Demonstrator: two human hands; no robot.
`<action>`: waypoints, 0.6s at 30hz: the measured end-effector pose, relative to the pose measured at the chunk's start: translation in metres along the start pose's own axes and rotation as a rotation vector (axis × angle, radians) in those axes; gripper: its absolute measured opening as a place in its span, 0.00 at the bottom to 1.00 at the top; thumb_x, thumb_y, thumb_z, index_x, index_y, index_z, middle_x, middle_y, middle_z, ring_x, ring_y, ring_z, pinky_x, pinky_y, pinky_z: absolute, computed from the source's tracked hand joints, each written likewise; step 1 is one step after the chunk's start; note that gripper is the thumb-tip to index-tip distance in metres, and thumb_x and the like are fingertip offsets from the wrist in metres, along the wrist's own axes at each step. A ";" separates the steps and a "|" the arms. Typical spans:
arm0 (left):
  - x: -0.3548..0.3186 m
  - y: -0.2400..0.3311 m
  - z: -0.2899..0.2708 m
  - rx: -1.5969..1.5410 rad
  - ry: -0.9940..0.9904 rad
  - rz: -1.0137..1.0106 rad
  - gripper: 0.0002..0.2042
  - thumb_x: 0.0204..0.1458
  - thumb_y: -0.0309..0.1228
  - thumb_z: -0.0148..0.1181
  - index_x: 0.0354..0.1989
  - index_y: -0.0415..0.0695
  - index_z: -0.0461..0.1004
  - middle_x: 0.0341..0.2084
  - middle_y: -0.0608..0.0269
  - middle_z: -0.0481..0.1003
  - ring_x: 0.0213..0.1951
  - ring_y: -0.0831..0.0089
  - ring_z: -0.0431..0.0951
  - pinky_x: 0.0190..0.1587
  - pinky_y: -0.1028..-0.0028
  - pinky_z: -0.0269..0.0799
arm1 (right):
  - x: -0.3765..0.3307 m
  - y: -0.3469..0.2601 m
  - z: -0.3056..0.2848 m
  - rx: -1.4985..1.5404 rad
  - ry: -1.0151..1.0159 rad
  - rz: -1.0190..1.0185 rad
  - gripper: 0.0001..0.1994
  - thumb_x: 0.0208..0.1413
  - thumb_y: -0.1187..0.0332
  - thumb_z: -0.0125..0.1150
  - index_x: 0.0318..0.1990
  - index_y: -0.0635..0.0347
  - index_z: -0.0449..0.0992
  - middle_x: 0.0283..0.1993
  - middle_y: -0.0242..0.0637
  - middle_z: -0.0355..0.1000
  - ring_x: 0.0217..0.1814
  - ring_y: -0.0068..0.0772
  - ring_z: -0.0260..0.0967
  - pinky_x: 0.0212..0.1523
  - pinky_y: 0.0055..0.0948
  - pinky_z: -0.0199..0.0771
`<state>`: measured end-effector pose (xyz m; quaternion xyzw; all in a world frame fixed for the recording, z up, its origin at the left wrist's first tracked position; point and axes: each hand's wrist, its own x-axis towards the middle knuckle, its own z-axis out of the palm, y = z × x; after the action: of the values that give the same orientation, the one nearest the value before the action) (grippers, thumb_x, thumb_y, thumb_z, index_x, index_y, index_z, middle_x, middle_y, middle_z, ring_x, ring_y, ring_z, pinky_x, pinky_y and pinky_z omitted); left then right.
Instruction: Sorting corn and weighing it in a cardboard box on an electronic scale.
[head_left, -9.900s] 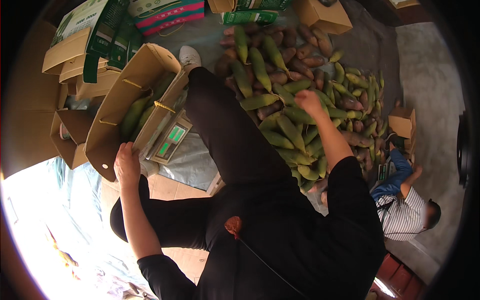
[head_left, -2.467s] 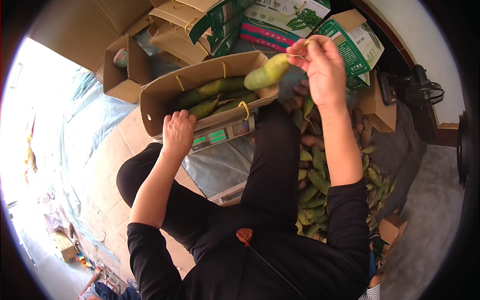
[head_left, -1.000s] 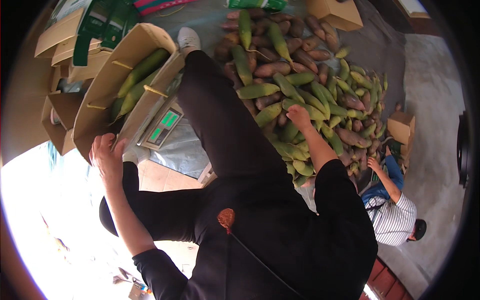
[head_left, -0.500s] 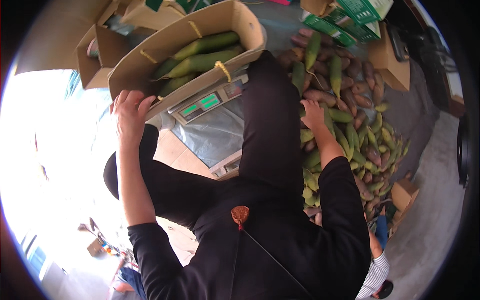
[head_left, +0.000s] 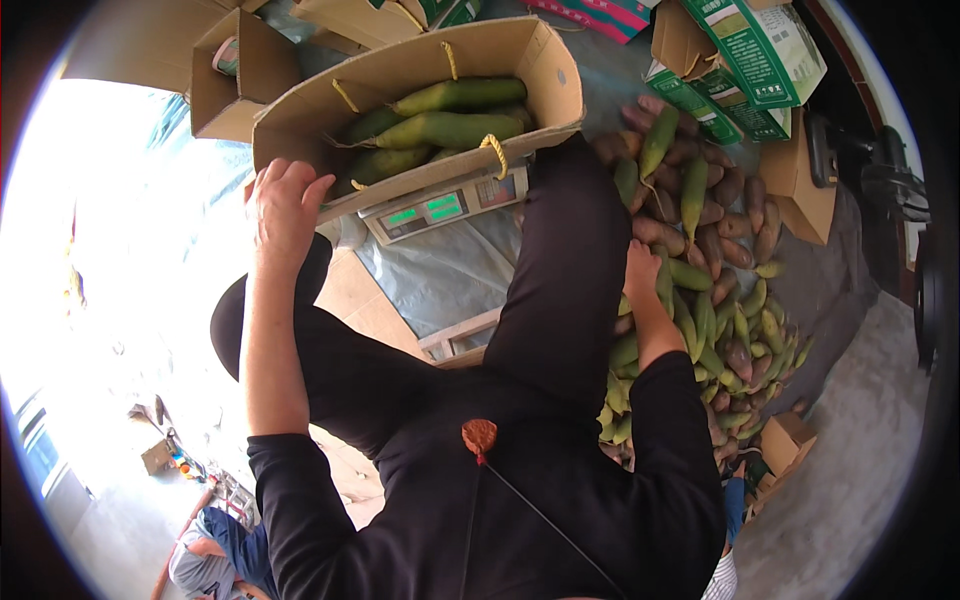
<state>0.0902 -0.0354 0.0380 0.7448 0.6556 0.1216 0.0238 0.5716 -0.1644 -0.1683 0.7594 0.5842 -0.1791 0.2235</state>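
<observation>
Can't really see the right hand (head_left: 640, 275) fingers, tucked behind the black trouser leg (head_left: 565, 290) down in the pile of green and brown produce (head_left: 710, 260), so no telling what's being gripped, if anything. Scale (head_left: 445, 205) mostly sitting hidden under the cardboard box (head_left: 420, 120), only the display strip poking out. Display digits too small to make out. Left hand (head_left: 283, 205) covering the box's near corner. Whole left side getting blown out by glare. Another person (head_left: 215, 545) getting cut off at the bottom edge.
</observation>
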 end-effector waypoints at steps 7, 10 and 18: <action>-0.005 0.001 -0.007 -0.011 -0.075 -0.048 0.08 0.46 0.35 0.61 0.25 0.44 0.74 0.24 0.61 0.70 0.36 0.62 0.72 0.43 0.64 0.62 | -0.011 0.036 -0.056 0.289 0.368 0.058 0.32 0.37 0.65 0.68 0.54 0.50 0.64 0.54 0.32 0.66 0.57 0.43 0.61 0.51 0.50 0.61; -0.005 0.000 -0.008 0.006 -0.075 -0.026 0.08 0.46 0.35 0.61 0.26 0.45 0.74 0.25 0.61 0.71 0.36 0.62 0.72 0.43 0.64 0.62 | -0.013 0.042 -0.098 0.393 0.517 -0.011 0.31 0.36 0.65 0.68 0.53 0.50 0.66 0.52 0.35 0.68 0.57 0.43 0.62 0.50 0.47 0.61; -0.001 -0.001 -0.007 0.016 -0.035 -0.033 0.08 0.46 0.36 0.60 0.27 0.46 0.75 0.27 0.62 0.71 0.38 0.63 0.73 0.45 0.65 0.63 | -0.026 0.037 -0.066 0.305 0.365 0.058 0.32 0.36 0.64 0.69 0.54 0.50 0.65 0.52 0.37 0.68 0.58 0.44 0.61 0.51 0.48 0.61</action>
<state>0.0872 -0.0375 0.0444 0.7360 0.6684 0.1028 0.0316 0.6019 -0.1573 -0.0942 0.8205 0.5592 -0.1184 0.0019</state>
